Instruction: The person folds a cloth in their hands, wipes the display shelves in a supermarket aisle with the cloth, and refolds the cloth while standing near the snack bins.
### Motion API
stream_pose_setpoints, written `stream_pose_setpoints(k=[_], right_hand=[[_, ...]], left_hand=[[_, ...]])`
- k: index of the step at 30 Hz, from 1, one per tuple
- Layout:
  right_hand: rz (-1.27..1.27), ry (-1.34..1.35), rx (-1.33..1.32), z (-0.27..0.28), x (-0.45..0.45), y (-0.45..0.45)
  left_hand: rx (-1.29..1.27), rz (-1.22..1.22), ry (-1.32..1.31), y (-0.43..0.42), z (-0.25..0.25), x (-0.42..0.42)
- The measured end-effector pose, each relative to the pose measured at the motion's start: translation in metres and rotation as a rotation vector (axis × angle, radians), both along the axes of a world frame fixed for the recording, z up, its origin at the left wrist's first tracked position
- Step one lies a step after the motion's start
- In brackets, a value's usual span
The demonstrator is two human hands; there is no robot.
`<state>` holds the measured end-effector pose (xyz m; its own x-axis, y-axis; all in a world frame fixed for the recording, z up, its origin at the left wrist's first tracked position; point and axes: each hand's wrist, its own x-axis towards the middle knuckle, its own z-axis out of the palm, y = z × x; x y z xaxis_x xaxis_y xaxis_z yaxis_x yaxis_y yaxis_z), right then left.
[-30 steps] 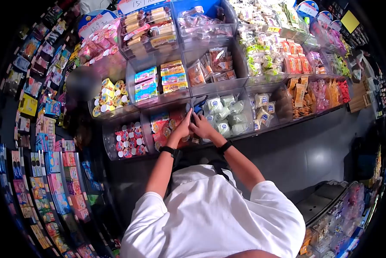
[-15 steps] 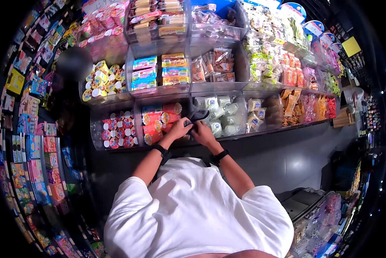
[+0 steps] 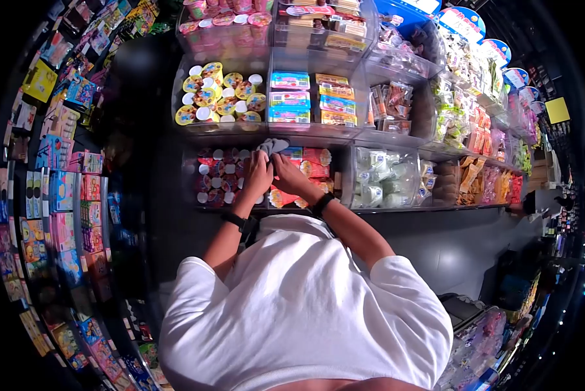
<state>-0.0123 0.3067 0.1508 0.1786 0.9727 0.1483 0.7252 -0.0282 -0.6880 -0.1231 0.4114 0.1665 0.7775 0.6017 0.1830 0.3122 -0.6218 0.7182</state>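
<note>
Along the far left, I see shelves (image 3: 61,215) of bright packaged goods. Next, upper bin: yellow-lidded cups (image 3: 204,98); below it, a darker bin of cups with white and red lids (image 3: 217,179). Then the person's left hand (image 3: 258,176), black watch (image 3: 239,222) on the wrist, fingers closed on a bunched grey cloth (image 3: 276,144). Cloth sits at the fingertips of both hands, over the lower bins, just in front of the upper bin with blue-and-pink packs (image 3: 289,99). Right hand (image 3: 292,179) close beside the left, fingertips at the cloth; can't tell from my feed if they're clamped. Dark wristband (image 3: 322,204) there. Under and past it, red packets (image 3: 313,166). Further right: pale wrapped items (image 3: 377,176), then orange-brown packets (image 3: 471,174), finally a yellow square (image 3: 557,110).
</note>
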Motion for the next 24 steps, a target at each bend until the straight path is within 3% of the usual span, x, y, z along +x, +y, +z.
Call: stream_pose_setpoints(k=[2, 3, 4, 6, 8, 11, 12, 14, 16, 18, 20, 24], right_hand=[[-0.012, -0.055, 0.009, 0.002, -0.003, 0.022], [-0.14, 0.136, -0.148, 0.004, -0.001, 0.024], [-0.143, 0.054, -0.151, 0.008, 0.004, 0.025], [-0.051, 0.243, -0.413, 0.029, 0.002, 0.009], [-0.051, 0.2, -0.558, 0.014, -0.012, -0.006], [0.016, 0.056, 0.003, -0.002, -0.031, -0.009], [-0.037, 0.16, -0.281, 0.01, -0.033, -0.008], [-0.163, 0.133, -0.355, 0.035, -0.033, 0.009], [-0.245, 0.03, -0.179, 0.014, -0.019, 0.025], [-0.346, 0.065, 0.01, 0.003, -0.002, 0.046], [-0.475, 0.122, -0.109, -0.008, 0.011, 0.063], [-0.467, 0.266, -0.335, 0.005, 0.006, 0.056]], left_hand=[[0.08, -0.046, 0.031, 0.025, -0.014, -0.012], [0.053, -0.093, 0.0, 0.035, -0.019, -0.017], [0.03, -0.128, -0.047, 0.039, -0.017, -0.021], [-0.127, -0.228, 0.165, 0.034, -0.005, -0.041], [-0.342, -0.389, 0.378, 0.036, 0.012, -0.053], [-0.306, -0.477, 0.262, 0.047, -0.016, -0.054], [-0.288, -0.496, 0.216, 0.041, -0.028, -0.066], [-0.347, -0.479, 0.257, 0.052, -0.027, -0.049], [-0.214, -0.437, 0.053, 0.066, -0.035, -0.021], [0.0, -0.36, 0.169, 0.073, -0.015, 0.004], [0.084, -0.361, 0.131, 0.078, -0.023, 0.019], [0.013, -0.421, 0.047, 0.086, -0.051, 0.014]])
